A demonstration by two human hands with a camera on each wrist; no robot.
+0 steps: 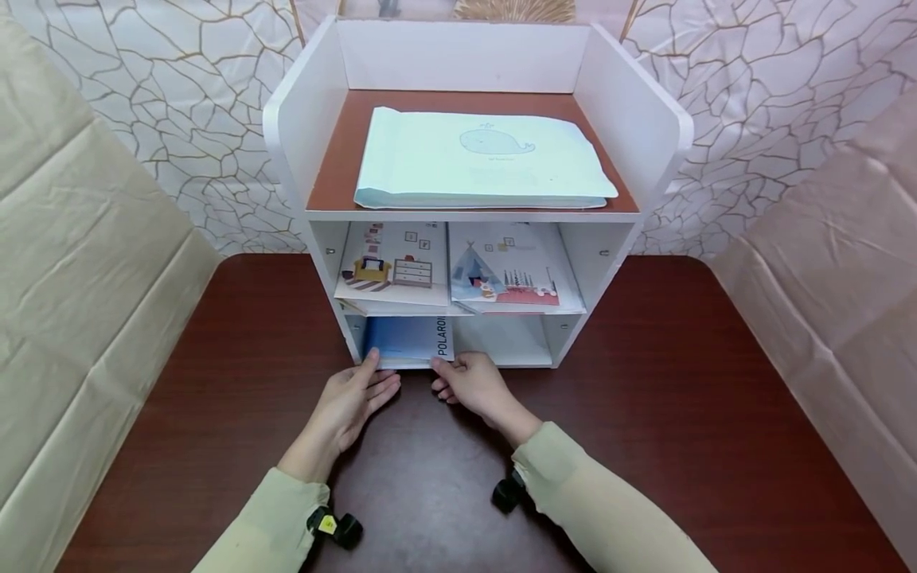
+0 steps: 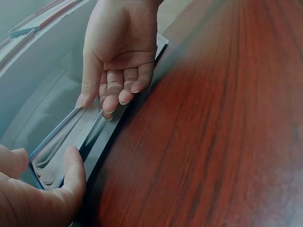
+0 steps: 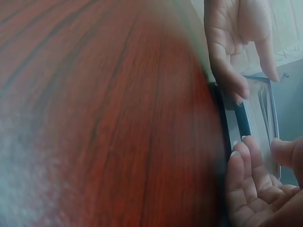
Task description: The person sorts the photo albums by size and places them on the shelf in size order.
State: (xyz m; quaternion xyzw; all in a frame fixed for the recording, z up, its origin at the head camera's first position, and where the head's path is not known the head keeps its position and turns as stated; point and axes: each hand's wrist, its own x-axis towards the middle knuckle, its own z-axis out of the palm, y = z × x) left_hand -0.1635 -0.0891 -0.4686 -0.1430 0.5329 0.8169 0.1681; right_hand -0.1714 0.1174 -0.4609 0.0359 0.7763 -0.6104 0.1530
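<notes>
A blue book [image 1: 404, 338] with "POLAROI" lettering lies flat in the left half of the bottom shelf, its near edge at the shelf front. My left hand [image 1: 344, 406] grips its front left corner, thumb on the cover and fingers lower down. At the front right corner my right hand [image 1: 476, 390] holds the book, thumb above and bent fingers below. The left wrist view shows the book's page edges [image 2: 71, 142] between the two hands. In the right wrist view, the left hand [image 3: 232, 33] is at the far corner.
The white shelf unit [image 1: 655, 127] stands on a dark wooden table [image 1: 688, 414]. On its top lies a pale folder-like item [image 1: 487, 155] with a whale drawing. Two illustrated books [image 1: 401, 270] lie side by side on the middle shelf. Beige fabric [image 1: 86, 278] lines the sides.
</notes>
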